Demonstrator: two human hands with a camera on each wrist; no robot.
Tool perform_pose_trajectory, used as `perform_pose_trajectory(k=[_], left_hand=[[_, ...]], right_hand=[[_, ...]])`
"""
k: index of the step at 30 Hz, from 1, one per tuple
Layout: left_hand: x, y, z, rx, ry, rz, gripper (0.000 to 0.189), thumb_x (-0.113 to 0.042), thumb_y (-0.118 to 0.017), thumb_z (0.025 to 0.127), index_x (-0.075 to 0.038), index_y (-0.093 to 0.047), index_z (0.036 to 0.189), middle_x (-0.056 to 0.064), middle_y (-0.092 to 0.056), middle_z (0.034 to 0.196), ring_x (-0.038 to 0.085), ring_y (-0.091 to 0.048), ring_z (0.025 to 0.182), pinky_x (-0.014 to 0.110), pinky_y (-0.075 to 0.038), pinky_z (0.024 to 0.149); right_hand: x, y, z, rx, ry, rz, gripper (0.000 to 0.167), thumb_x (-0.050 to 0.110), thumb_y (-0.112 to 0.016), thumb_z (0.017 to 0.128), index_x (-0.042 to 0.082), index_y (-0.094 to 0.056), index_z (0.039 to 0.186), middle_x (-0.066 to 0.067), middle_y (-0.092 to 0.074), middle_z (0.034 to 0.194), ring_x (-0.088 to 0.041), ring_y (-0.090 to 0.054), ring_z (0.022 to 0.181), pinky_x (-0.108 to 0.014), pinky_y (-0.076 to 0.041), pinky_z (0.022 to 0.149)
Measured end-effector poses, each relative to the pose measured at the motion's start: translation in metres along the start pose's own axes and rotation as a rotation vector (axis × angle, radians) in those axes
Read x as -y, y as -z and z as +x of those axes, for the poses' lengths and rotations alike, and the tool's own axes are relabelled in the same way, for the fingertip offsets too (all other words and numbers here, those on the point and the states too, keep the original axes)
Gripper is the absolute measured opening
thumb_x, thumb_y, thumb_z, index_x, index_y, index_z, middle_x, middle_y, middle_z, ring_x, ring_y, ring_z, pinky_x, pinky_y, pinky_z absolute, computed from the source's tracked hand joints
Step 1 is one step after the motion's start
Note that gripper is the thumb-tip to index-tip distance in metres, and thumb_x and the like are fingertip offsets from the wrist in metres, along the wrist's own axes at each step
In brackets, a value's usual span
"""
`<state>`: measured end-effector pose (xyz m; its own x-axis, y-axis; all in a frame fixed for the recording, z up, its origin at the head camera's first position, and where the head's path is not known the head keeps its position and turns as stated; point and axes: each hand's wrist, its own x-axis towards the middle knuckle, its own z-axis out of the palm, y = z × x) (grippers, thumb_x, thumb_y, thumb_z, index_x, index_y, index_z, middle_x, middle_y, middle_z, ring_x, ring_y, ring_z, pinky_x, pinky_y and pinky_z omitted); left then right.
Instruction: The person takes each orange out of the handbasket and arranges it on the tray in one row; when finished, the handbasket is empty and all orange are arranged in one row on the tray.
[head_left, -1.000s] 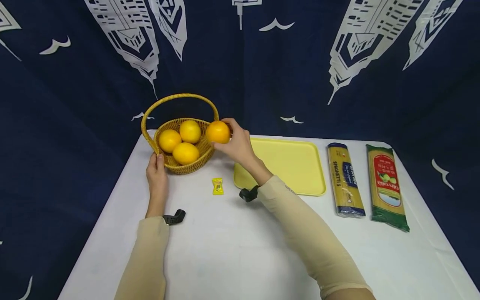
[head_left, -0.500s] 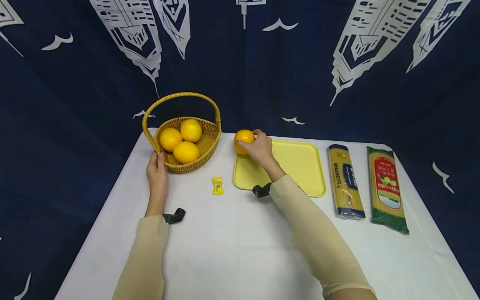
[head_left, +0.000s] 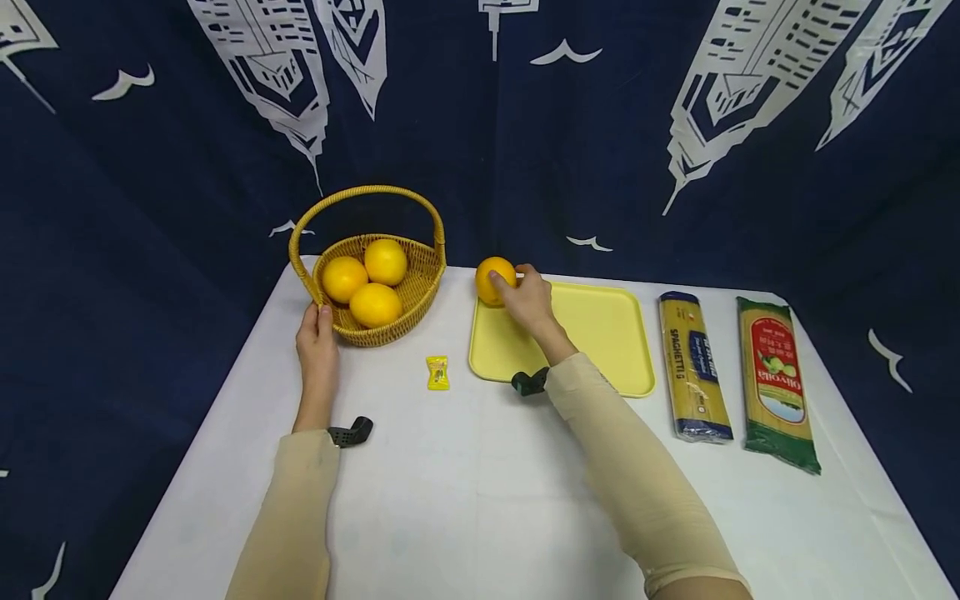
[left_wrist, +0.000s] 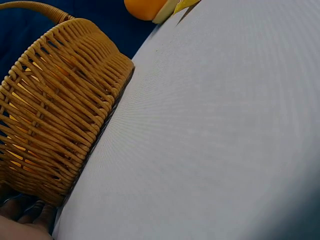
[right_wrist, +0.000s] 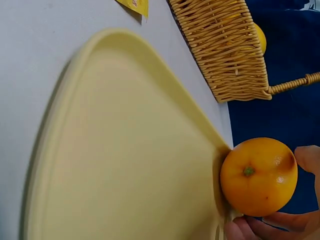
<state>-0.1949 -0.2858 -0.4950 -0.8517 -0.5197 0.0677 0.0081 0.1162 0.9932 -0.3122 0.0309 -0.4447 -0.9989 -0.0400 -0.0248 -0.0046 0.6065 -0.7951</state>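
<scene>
Head view showed my right hand (head_left: pixel 534 304) with thumb and fingers round one orange (head_left: pixel 489 273), just past my fingertips at the far left corner of the yellow tray (head_left: pixel 592 342). Most of the tray lay under and to the right of that hand. Right wrist view showed the orange by the tray's corner rim, but I couldn't tell if it sat on the tray or hung a tiny bit above it.

My left hand (head_left: pixel 318 348) held the wicker basket (head_left: pixel 377 337) by its near side, close to where the handle joined. Some of those fingers were hidden.

Three oranges (head_left: pixel 376 305) were in the basket, ahead and to the right of my left hand. I guessed I was only partway: one orange was out, but letting go of it was not done yet.

A small yellow packet (head_left: pixel 437 372) lay between my hands, a bit nearer to me. Well to the right of my right hand lay the spaghetti pack (head_left: pixel 693 367), then the green-ended pasta pack (head_left: pixel 778 383). Neither hand touched them.
</scene>
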Motion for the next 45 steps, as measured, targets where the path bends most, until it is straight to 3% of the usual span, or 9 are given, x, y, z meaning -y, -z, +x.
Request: perform_pose_trajectory(k=[5,10,14,20,25,36,40,45], left_hand=[[-0.017,-0.001,-0.008,0.014,0.028,-0.015,0.050,-0.028,-0.038,0.116,-0.003,-0.041,0.159,0.014,-0.047,0.161,0.020,-0.042,0.144,0.038,-0.032,0.124],[-0.034,0.000,-0.017,0.025,0.032,-0.015,0.050,-0.026,-0.036,0.116,0.001,-0.041,0.158,0.020,-0.044,0.161,0.025,-0.042,0.145,0.037,-0.033,0.124],[-0.026,0.000,-0.013,0.017,0.036,-0.007,0.050,-0.027,-0.035,0.117,-0.002,-0.041,0.159,0.016,-0.046,0.161,0.023,-0.042,0.145,0.038,-0.032,0.125],[-0.003,0.000,0.000,0.009,0.014,-0.011,0.051,-0.033,-0.037,0.116,-0.005,-0.043,0.159,0.013,-0.047,0.161,0.022,-0.043,0.145,0.038,-0.033,0.124],[0.002,0.000,0.001,0.005,-0.007,-0.010,0.053,-0.038,-0.040,0.115,-0.008,-0.045,0.158,0.008,-0.049,0.160,0.016,-0.044,0.144,0.036,-0.033,0.125],[0.001,0.001,0.000,0.007,-0.015,-0.014,0.052,-0.037,-0.040,0.115,-0.008,-0.046,0.157,0.008,-0.050,0.159,0.017,-0.045,0.143,0.036,-0.034,0.124],[-0.004,0.001,-0.002,0.008,-0.001,-0.019,0.049,-0.032,-0.039,0.116,-0.005,-0.045,0.156,0.012,-0.049,0.159,0.021,-0.045,0.143,0.037,-0.034,0.123],[-0.017,0.000,-0.007,0.010,0.014,-0.022,0.047,-0.024,-0.038,0.116,0.001,-0.044,0.155,0.018,-0.048,0.159,0.028,-0.044,0.144,0.042,-0.032,0.124]], right_hand=[[0.001,0.004,0.000,-0.033,0.010,0.023,0.070,0.048,-0.061,0.104,-0.002,-0.048,0.150,-0.024,-0.059,0.145,-0.039,-0.048,0.138,-0.048,-0.045,0.113],[0.006,0.005,-0.001,-0.089,0.082,0.015,0.065,0.043,-0.063,0.105,-0.002,-0.050,0.150,-0.022,-0.056,0.150,-0.036,-0.051,0.138,-0.046,-0.043,0.117],[0.016,0.004,-0.004,-0.115,0.161,0.021,0.061,0.038,-0.065,0.104,-0.002,-0.051,0.148,-0.021,-0.057,0.149,-0.035,-0.053,0.137,-0.045,-0.042,0.118],[0.037,0.000,-0.014,-0.115,0.233,0.027,0.061,0.038,-0.067,0.103,0.000,-0.053,0.148,-0.020,-0.059,0.147,-0.034,-0.055,0.135,-0.043,-0.044,0.116],[0.049,-0.007,-0.022,-0.081,0.283,0.037,0.060,0.037,-0.067,0.103,0.000,-0.054,0.148,-0.020,-0.059,0.147,-0.033,-0.056,0.135,-0.043,-0.047,0.114],[0.074,-0.035,-0.031,0.046,0.376,0.072,0.056,0.032,-0.068,0.103,-0.001,-0.055,0.146,-0.018,-0.060,0.147,-0.031,-0.057,0.134,-0.043,-0.051,0.110],[0.084,-0.046,-0.035,0.103,0.425,0.054,0.058,0.030,-0.070,0.101,-0.002,-0.055,0.147,-0.020,-0.061,0.145,-0.034,-0.058,0.133,-0.043,-0.051,0.110],[0.094,-0.061,-0.034,0.174,0.453,-0.031,0.061,0.033,-0.073,0.099,0.001,-0.055,0.148,-0.015,-0.061,0.147,-0.029,-0.056,0.137,-0.040,-0.045,0.115]])
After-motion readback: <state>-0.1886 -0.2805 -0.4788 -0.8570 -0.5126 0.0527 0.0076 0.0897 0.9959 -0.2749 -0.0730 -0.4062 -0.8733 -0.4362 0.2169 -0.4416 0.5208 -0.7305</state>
